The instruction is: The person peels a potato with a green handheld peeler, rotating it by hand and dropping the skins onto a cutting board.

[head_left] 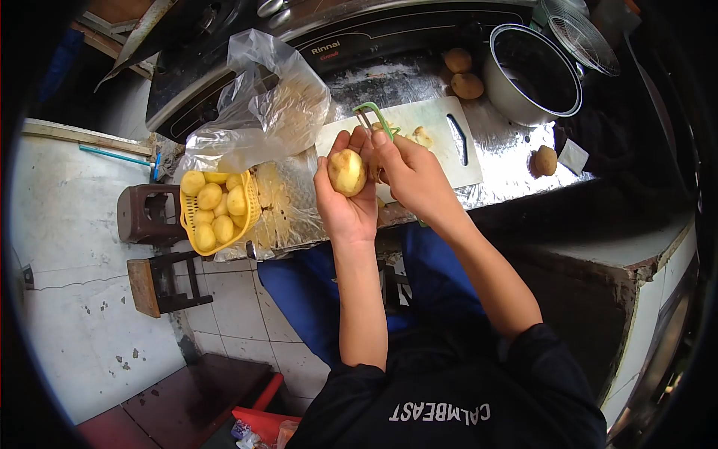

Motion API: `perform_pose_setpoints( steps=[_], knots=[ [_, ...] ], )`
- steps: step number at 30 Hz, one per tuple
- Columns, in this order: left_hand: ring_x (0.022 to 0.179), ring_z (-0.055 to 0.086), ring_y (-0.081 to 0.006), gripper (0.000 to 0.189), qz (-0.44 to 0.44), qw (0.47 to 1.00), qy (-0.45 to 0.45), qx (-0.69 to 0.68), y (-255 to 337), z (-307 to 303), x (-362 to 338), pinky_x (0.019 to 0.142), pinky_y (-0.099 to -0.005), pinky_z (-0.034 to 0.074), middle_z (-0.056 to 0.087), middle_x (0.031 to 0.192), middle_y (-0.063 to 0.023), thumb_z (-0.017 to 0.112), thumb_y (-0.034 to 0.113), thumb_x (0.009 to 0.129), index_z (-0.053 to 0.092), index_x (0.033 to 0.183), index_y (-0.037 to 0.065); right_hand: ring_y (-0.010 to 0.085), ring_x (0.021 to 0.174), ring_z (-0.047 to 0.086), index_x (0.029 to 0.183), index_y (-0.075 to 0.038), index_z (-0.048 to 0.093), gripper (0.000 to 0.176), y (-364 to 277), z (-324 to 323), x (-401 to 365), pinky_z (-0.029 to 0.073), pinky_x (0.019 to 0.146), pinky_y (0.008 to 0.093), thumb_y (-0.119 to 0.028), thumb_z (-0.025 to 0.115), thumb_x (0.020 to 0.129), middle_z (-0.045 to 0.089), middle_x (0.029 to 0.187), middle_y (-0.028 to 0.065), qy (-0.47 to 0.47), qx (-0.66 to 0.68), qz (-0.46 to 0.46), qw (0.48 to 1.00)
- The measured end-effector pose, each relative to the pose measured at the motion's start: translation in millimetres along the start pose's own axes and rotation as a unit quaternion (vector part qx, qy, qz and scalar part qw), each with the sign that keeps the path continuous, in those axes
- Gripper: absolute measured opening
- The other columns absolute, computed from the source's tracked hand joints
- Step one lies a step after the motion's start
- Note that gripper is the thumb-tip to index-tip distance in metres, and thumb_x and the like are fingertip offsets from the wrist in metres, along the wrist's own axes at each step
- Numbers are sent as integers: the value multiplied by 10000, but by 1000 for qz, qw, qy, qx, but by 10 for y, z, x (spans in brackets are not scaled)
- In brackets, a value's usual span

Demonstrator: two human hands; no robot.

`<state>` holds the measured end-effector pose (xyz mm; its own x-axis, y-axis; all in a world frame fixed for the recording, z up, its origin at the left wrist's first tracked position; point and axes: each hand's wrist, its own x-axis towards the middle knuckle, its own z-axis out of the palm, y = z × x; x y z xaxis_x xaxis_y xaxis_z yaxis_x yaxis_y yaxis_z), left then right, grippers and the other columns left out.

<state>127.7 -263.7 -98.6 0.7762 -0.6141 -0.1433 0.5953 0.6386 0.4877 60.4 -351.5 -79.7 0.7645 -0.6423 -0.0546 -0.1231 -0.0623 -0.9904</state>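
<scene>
A partly peeled potato (pixel 348 173) rests in my left hand (pixel 350 196), with pale flesh showing on one side and brown skin on the other. My right hand (pixel 411 173), just to the right, grips a green peeler (pixel 381 120) whose blade points up and to the left, apart from the potato. Beneath and behind both hands lies a white cutting board (pixel 467 168) with peelings (pixel 422 136) on it. At the left, a yellow basket (pixel 253 200) holds several peeled potatoes (pixel 209 196).
A clear plastic bag (pixel 262 112) stands behind the basket. Unpeeled potatoes (pixel 467 85) lie near a metal pot (pixel 516 93) at the back right. Another potato (pixel 545 160) sits beside a white packet (pixel 574 157). A strainer (pixel 583 37) is beyond the pot.
</scene>
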Motion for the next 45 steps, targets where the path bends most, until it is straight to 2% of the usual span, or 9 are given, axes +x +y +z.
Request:
perform_pose_setpoints(
  steps=[7, 9, 15, 17, 22, 26, 35, 37, 45],
  knots=[
    [1100, 572, -264, 496, 102, 988, 64, 95, 44, 57, 215, 969, -369, 489, 580, 1073, -161, 351, 416, 1012, 482, 1164, -38, 308, 576, 619, 817, 31, 551, 395, -145, -42, 45, 462, 539, 383, -346, 563, 931, 606, 633, 192, 23, -116, -2, 993],
    [1122, 556, -271, 498, 116, 985, 49, 115, 67, 56, 228, 976, -385, 476, 569, 1122, -171, 330, 415, 1016, 480, 1192, -25, 312, 562, 611, 793, 29, 541, 392, -61, -3, 19, 457, 525, 383, -342, 625, 885, 593, 626, 196, 118, -267, -178, 940],
    [1206, 491, -256, 538, 129, 982, -9, 135, -22, 237, 46, 998, -372, 415, 480, 1338, -178, 309, 427, 1010, 422, 1332, 12, 314, 585, 606, 781, 49, 538, 445, -143, 29, -58, 460, 551, 388, -354, 729, 786, 589, 680, 203, -9, -60, -113, 992],
    [1246, 453, -244, 563, 99, 990, -52, 80, -1, 193, 18, 1029, -363, 379, 432, 1398, -179, 265, 411, 1003, 395, 1358, -6, 124, 597, 530, 1027, 37, 612, 442, -125, -63, -12, 415, 554, 302, -286, 773, 773, 589, 707, 108, 2, -43, -141, 989],
    [870, 652, -224, 564, -64, 979, -30, 190, 270, 197, -198, 703, -339, 547, 642, 1045, -155, 263, 382, 964, 518, 1226, -47, 324, 754, 599, 885, 33, 583, 332, -327, -323, -29, 473, 682, 384, -186, 760, 709, 616, 820, 164, -143, -176, -258, 939],
    [545, 564, -145, 492, -45, 964, 10, 260, 277, 207, -276, 408, -237, 420, 644, 839, -107, 277, 345, 939, 560, 1094, -26, 390, 780, 609, 915, 16, 568, 271, -435, -311, -125, 477, 675, 441, -160, 702, 759, 620, 805, 184, -116, -172, -302, 930],
    [700, 589, -144, 463, 147, 924, 37, 351, 232, 320, -376, 561, -244, 466, 641, 787, -68, 310, 277, 896, 638, 957, -45, 377, 489, 556, 796, -30, 492, 306, -548, -118, -583, 431, 459, 452, -285, 519, 961, 532, 532, 166, -63, -338, -210, 915],
    [750, 580, -164, 458, 211, 828, 84, 513, 227, 362, -412, 704, -249, 465, 639, 828, -84, 387, 324, 920, 646, 923, -54, 378, 496, 560, 797, -27, 493, 306, -593, -87, -540, 433, 459, 453, -283, 521, 961, 538, 539, 172, -39, -308, -211, 927],
    [688, 594, -177, 530, 235, 909, 85, 334, 286, 304, -359, 600, -259, 474, 639, 778, -106, 290, 338, 870, 629, 936, -64, 353, 462, 589, 807, -20, 527, 348, -638, -48, -525, 484, 446, 426, -329, 490, 964, 558, 503, 157, -44, -312, -231, 920]
  ],
)
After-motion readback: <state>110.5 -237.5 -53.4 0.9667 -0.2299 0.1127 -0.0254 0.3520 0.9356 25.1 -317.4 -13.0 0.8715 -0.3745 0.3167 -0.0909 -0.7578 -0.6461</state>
